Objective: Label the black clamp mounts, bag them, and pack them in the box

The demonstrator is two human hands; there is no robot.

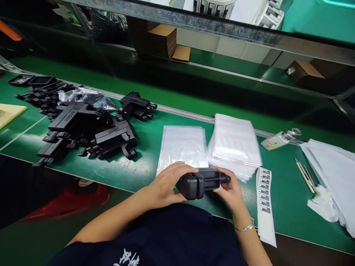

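Observation:
Both of my hands hold one black plastic part just above the near edge of the green table. My left hand is wrapped round its thick left end. My right hand grips its thinner, toothed right end, a bracelet on that wrist. Right behind the part lie two stacks of clear plastic bags, the right-hand stack thicker.
A heap of black plastic parts fills the table's left. A strip of barcode labels lies right of my hands. A small bottle, thin sticks and white sheets sit at right. Cardboard boxes stand beyond.

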